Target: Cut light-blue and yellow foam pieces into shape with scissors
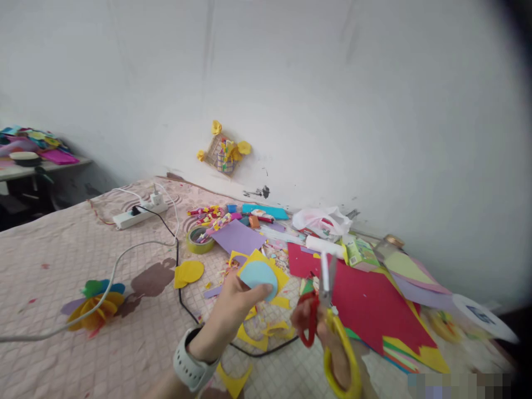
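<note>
My left hand [239, 303] pinches a rounded piece of light blue paper [258, 274], its thumb lying across the front. Yellow paper [282, 275] shows behind the blue piece; whether the hand grips it too, I cannot tell. In my right hand [305, 311] is a pair of scissors [326, 285] with one red and one yellow handle loop, blades pointing away and slightly apart. The blades are beside the blue paper, on its right, not touching it. Beneath the hands lie curved yellow paper scraps [253, 337].
A red sheet [366, 299] spreads out at right. Behind are a purple sheet [239, 237], a tape roll [200, 240] and a plastic bag [322, 221]. On the left are a paper flower [97, 310], a power strip [140, 215] and a black cord [178, 277] crossing the table.
</note>
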`<action>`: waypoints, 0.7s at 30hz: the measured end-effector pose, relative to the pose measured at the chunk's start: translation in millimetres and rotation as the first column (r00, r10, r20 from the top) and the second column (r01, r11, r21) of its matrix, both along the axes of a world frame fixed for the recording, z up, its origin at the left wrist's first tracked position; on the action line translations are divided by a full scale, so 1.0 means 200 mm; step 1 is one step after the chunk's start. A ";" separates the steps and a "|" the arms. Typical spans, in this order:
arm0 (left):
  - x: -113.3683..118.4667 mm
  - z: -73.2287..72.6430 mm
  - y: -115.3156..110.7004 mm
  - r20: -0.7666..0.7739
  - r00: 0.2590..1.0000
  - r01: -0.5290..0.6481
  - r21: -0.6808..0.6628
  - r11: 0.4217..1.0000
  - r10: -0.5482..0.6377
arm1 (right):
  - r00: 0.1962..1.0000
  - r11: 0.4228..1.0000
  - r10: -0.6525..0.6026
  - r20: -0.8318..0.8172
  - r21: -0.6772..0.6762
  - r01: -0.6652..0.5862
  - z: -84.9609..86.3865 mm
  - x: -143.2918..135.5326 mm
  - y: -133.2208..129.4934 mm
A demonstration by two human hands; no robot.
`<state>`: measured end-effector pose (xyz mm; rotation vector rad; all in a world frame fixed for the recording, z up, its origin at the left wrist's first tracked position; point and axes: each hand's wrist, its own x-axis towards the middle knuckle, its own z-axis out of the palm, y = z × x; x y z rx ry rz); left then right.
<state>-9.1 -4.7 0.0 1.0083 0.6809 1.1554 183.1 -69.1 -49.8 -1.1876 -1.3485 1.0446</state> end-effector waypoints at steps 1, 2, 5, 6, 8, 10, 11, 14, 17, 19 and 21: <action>0.00 0.00 -0.01 -0.032 0.997 0.069 0.014 0.998 -0.068 | 0.998 1.000 0.003 -0.062 0.024 -0.002 0.04 -0.02 0.03; 0.01 0.00 -0.01 -0.061 0.988 0.141 0.028 0.990 -0.140 | 0.991 0.999 -0.027 -0.130 0.038 0.033 0.09 -0.04 0.07; 0.01 0.00 -0.03 -0.137 0.956 0.266 0.048 0.963 -0.258 | 0.983 0.999 -0.006 -0.185 0.029 0.012 0.20 -0.11 0.14; 0.01 0.00 -0.03 -0.158 0.953 0.270 0.047 0.962 -0.259 | 0.987 1.000 -0.012 -0.160 0.016 0.014 0.22 -0.13 0.15; 0.01 -0.01 -0.02 -0.196 0.949 0.260 0.043 0.965 -0.247 | 0.995 1.000 -0.018 -0.101 0.009 0.019 0.22 -0.14 0.17; 0.01 -0.03 -0.01 -0.222 0.940 0.272 0.034 0.962 -0.258 | 0.997 1.000 -0.020 -0.079 0.009 0.021 0.20 -0.14 0.17; 0.01 -0.03 -0.01 -0.228 0.938 0.276 0.029 0.961 -0.263 | 0.996 1.000 -0.022 -0.081 0.010 0.023 0.20 -0.14 0.18; 0.02 -0.05 -0.01 -0.186 0.950 0.258 0.022 0.966 -0.250 | 0.995 0.998 -0.054 -0.078 0.010 0.055 0.20 -0.15 0.18; 0.02 -0.05 -0.01 -0.121 0.968 0.224 0.031 0.974 -0.219 | 0.996 0.997 -0.075 -0.038 0.008 0.076 0.24 -0.17 0.18; 0.02 -0.04 -0.01 -0.096 0.982 0.168 0.024 0.986 -0.165 | 0.996 0.996 -0.082 0.032 0.028 0.081 0.25 -0.18 0.16; 0.01 -0.04 0.01 -0.069 0.996 0.059 0.013 0.998 -0.058 | 0.990 0.997 -0.070 0.126 0.038 0.066 0.22 -0.19 0.12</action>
